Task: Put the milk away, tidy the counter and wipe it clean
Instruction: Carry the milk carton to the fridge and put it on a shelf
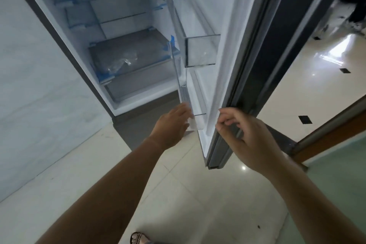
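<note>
My left hand [172, 125], fingers straight, touches a blurred white thing [195, 123] (milk? can't tell) on the fridge door [227, 16] bottom shelf at 12 o'clock; right hand [244, 134] curls by the door edge, grip unclear

A pale marbled wall [29, 85] meets glossy cream floor tiles [198, 194] with black insets [305, 119].

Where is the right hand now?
Head view, lower right of centre: the right hand sits with fingers curled at the outer edge of the open fridge door, just right of the left hand.
</note>
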Motion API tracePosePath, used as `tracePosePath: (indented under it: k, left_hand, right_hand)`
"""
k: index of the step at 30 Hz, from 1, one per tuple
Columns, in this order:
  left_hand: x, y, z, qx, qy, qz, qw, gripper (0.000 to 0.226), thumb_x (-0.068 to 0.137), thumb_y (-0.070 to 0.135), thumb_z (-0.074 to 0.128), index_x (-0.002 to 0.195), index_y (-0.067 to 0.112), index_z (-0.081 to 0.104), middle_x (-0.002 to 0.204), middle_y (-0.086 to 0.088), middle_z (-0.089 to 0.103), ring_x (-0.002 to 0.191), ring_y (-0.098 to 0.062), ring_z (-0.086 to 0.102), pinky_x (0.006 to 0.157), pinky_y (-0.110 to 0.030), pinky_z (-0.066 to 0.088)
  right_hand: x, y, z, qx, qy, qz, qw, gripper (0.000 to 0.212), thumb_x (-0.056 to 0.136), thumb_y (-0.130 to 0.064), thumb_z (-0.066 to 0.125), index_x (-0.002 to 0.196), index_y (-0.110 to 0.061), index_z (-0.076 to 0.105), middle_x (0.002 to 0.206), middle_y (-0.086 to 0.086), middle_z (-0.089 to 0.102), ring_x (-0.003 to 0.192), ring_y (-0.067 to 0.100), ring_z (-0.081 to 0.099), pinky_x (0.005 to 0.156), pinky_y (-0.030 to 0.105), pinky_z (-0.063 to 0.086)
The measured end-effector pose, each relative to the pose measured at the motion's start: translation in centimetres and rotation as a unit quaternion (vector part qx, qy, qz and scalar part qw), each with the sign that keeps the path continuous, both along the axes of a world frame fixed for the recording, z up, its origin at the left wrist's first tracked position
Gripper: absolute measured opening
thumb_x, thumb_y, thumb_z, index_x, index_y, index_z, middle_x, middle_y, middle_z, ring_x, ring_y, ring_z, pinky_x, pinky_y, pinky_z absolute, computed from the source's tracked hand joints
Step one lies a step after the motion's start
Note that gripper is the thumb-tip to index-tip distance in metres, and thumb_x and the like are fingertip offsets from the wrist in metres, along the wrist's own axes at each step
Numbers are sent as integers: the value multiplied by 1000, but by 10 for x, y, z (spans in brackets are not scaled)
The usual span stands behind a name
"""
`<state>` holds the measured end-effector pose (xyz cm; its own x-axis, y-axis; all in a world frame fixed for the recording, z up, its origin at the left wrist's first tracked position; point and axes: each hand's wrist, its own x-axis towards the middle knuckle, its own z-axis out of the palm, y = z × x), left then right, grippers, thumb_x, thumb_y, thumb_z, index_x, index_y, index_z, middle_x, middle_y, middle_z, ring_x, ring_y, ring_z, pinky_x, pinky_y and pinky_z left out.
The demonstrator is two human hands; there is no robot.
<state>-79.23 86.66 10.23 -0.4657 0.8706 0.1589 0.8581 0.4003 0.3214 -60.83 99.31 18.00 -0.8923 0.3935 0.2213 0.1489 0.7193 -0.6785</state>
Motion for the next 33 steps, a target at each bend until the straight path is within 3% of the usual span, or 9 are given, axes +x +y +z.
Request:
tracePosePath:
  k: [2, 5, 8, 11, 15, 22, 28, 30, 33]
  left_hand:
    - [-10, -21, 3, -4, -18, 36, 999, 38, 89, 22, 57, 126, 22, 50, 143, 1, 41, 134, -15, 37, 110, -38, 36]
    - [-18, -56, 14, 4, -58, 103, 993, 50, 89, 28, 57, 136, 24, 40, 149, 1, 36, 139, -15, 29, 114, -34, 26]
    - [-15, -88, 37, 55, -105, 162, 980, 56, 89, 35, 56, 140, 26, 35, 148, 1, 38, 135, -14, 35, 111, -33, 31]
    - [-14, -114, 65, 132, -130, 211, 960, 57, 87, 37, 57, 139, 27, 36, 144, 5, 42, 123, -7, 41, 100, -23, 34]
    - [-26, -146, 99, 224, -151, 240, 932, 61, 80, 48, 50, 137, 32, 36, 141, 11, 42, 122, -3, 41, 101, -25, 38]
    - [-94, -170, 135, 267, -137, 241, 923, 60, 82, 43, 55, 138, 36, 33, 140, 12, 42, 113, 3, 43, 86, -6, 35]
    - [-169, -184, 145, 280, -176, 222, 917, 68, 76, 54, 44, 138, 29, 34, 139, 10, 45, 113, -2, 49, 91, -18, 45]
    - [-191, -190, 146, 277, -182, 220, 917, 68, 76, 55, 43, 139, 30, 34, 139, 10, 45, 111, -2, 50, 86, -14, 44]
    - [-216, -196, 146, 269, -193, 215, 919, 68, 76, 60, 44, 138, 33, 32, 141, 11, 43, 109, -3, 50, 88, -20, 45]
  right_hand:
    - [-6, -13, 3, 9, 24, 31, 999, 50, 82, -57, 43, 116, -23, 56, 103, -14, 64, 97, -4, 56, 79, 0, 40]
    - [-15, -29, 15, 24, 95, 45, 994, 38, 86, -47, 53, 114, -23, 58, 103, -14, 63, 101, -11, 53, 79, -1, 39]
    - [-32, -41, 34, 46, 202, 49, 977, 34, 85, -34, 59, 111, -12, 60, 105, -1, 65, 100, 6, 59, 81, 13, 50]
    - [-67, -53, 51, 29, 263, 54, 963, 46, 83, -31, 64, 118, -4, 52, 118, 7, 56, 108, 16, 57, 82, 25, 54]
    - [-132, -84, 66, 54, 278, 86, 955, 67, 82, -36, 66, 132, -1, 40, 134, 16, 44, 123, 20, 48, 89, 35, 54]
    - [-230, -131, 70, 90, 298, 48, 949, 79, 80, -42, 66, 139, -3, 31, 146, 20, 31, 135, 30, 34, 100, 44, 46]
    - [-319, -158, 68, 147, 288, 35, 946, 90, 80, -61, 53, 145, -13, 15, 155, 15, 13, 143, 31, 16, 113, 30, 18]
    - [-343, -160, 68, 173, 299, 25, 938, 91, 79, -64, 54, 144, -12, 17, 154, 13, 14, 142, 32, 16, 114, 32, 19]
    - [-367, -162, 64, 197, 298, 18, 934, 92, 79, -66, 52, 144, -11, 18, 152, 9, 12, 141, 35, 14, 112, 46, 27]
